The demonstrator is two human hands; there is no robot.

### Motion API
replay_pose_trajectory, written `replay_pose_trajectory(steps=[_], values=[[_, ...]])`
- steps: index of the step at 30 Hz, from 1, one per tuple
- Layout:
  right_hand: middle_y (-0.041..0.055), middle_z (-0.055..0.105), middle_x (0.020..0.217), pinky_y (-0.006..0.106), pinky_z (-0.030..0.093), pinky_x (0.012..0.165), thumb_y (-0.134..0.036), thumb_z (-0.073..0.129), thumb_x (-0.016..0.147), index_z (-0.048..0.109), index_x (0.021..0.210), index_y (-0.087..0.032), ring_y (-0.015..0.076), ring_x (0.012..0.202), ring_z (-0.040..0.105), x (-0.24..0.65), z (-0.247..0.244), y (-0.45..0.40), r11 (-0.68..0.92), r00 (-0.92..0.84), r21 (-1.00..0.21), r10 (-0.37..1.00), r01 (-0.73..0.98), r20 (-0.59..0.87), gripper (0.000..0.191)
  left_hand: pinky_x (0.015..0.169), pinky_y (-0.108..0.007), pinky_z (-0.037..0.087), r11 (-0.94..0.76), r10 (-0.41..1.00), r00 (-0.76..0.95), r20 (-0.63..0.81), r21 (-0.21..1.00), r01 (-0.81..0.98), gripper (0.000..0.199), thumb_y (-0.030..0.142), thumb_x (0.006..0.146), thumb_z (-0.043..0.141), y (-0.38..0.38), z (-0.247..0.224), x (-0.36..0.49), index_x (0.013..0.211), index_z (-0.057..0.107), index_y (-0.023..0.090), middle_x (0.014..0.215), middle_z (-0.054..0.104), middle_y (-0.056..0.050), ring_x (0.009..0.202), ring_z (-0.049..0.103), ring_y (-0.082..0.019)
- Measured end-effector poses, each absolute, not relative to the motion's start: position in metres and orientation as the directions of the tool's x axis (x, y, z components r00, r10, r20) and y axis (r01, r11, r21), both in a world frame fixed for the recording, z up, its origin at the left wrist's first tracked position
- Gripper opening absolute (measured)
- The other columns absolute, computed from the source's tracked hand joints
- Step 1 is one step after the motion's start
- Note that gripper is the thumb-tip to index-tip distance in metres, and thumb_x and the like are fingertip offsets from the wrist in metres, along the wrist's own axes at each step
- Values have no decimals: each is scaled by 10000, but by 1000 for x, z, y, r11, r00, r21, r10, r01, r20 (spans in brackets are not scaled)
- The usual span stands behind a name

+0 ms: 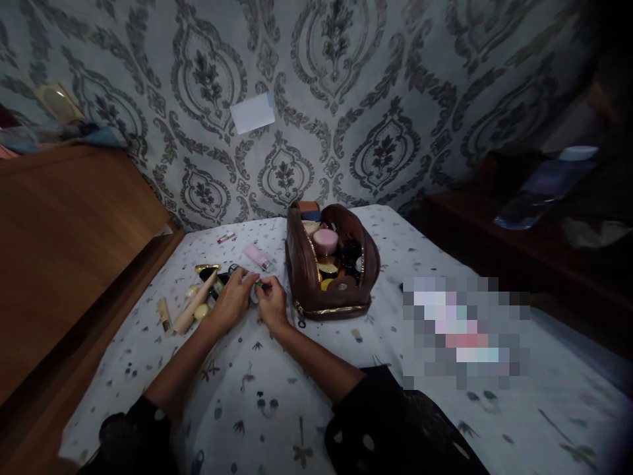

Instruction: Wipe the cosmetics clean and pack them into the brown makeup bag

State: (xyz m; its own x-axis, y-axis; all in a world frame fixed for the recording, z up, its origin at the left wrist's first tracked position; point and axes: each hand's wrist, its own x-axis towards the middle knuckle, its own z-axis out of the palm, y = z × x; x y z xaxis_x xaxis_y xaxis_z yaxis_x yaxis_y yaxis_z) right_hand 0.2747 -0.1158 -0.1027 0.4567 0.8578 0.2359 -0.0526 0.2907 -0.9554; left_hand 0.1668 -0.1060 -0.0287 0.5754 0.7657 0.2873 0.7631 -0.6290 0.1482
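Note:
My left hand [236,298] is closed with its fingertips bent inward, beside a pile of cosmetics; what it grips is hidden. Close by on the right, my right hand [273,307] pinches a small dark item [264,285], too small to name. Under and left of my left hand lie a beige tube [190,313], a round yellow item [201,311], a gold tube [208,268] and dark pieces. A small beige tube [163,315] lies further left. Beyond my hands is a pink tube [256,256] with a silvery cap. A brown toiletry bag [330,305] stands unzipped to their right, holding a pink-lidded jar [326,241] and several other containers.
Everything rests on a white patterned bedsheet [257,409]. A wooden headboard [64,251] borders the left; patterned wallpaper rises behind. A small red item [226,238] lies near the far edge. A clear bottle [544,188] is on dark furniture at right. One sheet area is pixelated.

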Motion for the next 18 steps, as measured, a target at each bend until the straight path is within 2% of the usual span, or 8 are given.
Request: replay_pose_trajectory(steps=[11, 18], values=[[0, 618, 735, 309, 555, 569, -360, 568, 774, 483, 859, -236, 187, 604, 667, 282, -99, -149, 228, 390, -958, 909, -175, 146, 173, 858, -340, 467, -562, 803, 494, 334, 148, 814, 370, 116, 936, 357, -83, -32, 148, 1189, 625, 155, 1026, 505, -80, 935, 526, -211], [12, 645, 736, 327, 555, 612, -379, 606, 792, 522, 905, -229, 202, 656, 666, 302, -88, -189, 219, 340, -973, 923, -77, 181, 206, 786, -300, 442, -593, 793, 541, 279, 153, 791, 297, 86, 904, 383, -78, -27, 143, 1023, 644, 164, 969, 504, -56, 869, 500, -195]])
